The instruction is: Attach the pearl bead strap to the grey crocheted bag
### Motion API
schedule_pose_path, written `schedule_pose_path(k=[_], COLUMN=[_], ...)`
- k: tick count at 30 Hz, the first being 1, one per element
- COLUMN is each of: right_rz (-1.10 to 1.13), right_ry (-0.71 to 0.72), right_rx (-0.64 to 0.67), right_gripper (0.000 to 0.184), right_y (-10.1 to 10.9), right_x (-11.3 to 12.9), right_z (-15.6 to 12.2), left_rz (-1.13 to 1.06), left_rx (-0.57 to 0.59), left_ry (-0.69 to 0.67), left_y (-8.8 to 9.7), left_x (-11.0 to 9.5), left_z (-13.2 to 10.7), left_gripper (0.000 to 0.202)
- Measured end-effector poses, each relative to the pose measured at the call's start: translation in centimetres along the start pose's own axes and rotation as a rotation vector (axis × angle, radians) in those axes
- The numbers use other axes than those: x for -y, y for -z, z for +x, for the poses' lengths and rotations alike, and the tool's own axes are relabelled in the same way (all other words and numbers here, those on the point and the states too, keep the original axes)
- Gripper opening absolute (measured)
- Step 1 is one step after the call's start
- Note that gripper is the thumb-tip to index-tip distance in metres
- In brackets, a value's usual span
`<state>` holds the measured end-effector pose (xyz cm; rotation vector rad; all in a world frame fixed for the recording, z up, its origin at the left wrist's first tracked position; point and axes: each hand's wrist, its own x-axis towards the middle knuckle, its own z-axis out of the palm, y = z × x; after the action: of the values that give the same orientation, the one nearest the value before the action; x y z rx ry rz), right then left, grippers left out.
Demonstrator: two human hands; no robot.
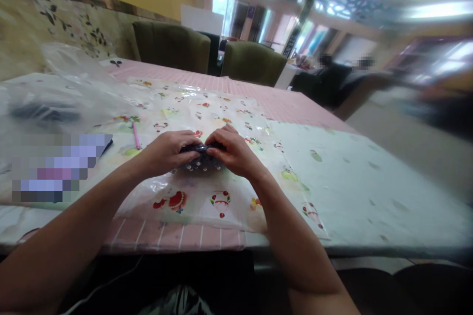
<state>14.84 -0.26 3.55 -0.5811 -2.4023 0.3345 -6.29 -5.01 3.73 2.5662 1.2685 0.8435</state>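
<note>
Both my hands grip a small dark item dotted with pearl-like white beads, held just over the patterned plastic sheet. Its exact kind is hard to make out, since my fingers cover the upper part. My left hand pinches its left end between thumb and fingers. On the opposite end, my right hand has its thumb and fingers closed in the same way. The beads hang on the side nearer to me, below my thumbs. A pink pen-like stick lies to the left of my left hand.
A clear plastic bag with something dark inside fills the far left. Nearer lies a blurred-out bluish packet. Black-handled scissors rest at the far table edge. Green chairs stand behind the table. People sit in the background.
</note>
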Motion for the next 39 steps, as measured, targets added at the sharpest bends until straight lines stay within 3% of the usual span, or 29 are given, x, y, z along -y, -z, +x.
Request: schedule_pose_path(k=[11,26,39], right_rz=[-0.033,-0.013,0.095], right_ry=[-0.004,-0.049,-0.111], right_rx=[-0.022,0.001,-0.025], right_gripper=[0.007,0.008,0.007], right_y=[-0.7,-0.7,-1.2], right_x=[-0.1,0.0,-0.1], right_z=[0.1,0.2,0.1], left_rz=[0.057,0.142,0.156], left_rx=[0.001,-0.103,-0.102], left_ry=[-0.026,-0.025,-0.013], left_y=[-0.1,-1.0,-1.4], left_x=[0.2,0.3,0.8], left_z=[0.0,-0.3,-0.3], left_gripper=[0.021,0.024,0.024])
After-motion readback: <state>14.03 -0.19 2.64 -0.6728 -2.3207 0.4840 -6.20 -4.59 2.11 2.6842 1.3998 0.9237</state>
